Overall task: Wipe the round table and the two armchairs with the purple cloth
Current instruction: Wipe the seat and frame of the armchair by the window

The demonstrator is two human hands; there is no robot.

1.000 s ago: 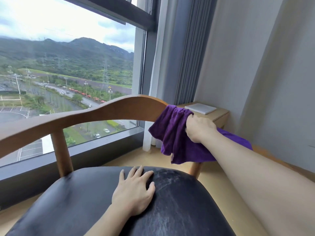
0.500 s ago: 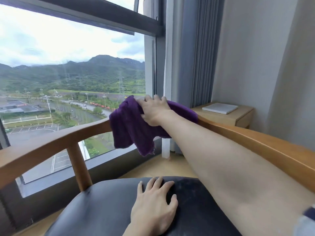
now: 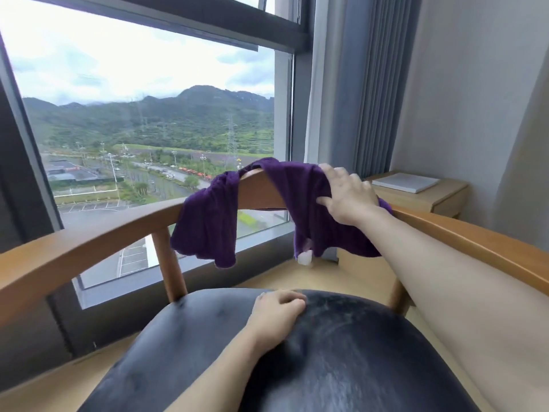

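An armchair fills the view, with a curved wooden back rail (image 3: 89, 245) and a dark leather seat (image 3: 341, 352). The purple cloth (image 3: 208, 221) is draped over the top middle of the rail and hangs down on both sides. My right hand (image 3: 344, 197) presses on the cloth's right part at the rail, fingers spread over the fabric. My left hand (image 3: 276, 316) rests on the seat's back edge with its fingers curled, holding nothing. The round table is out of view.
A large window (image 3: 148, 114) stands right behind the chair. Grey curtains (image 3: 356, 84) hang at its right edge. A low wooden side table (image 3: 439, 200) with a white flat box (image 3: 405, 182) sits in the corner by the wall.
My right hand has slid the cloth along the back rail from its right end toward the middle. The cloth now lies spread over the rail. My left hand's fingers have curled on the seat.
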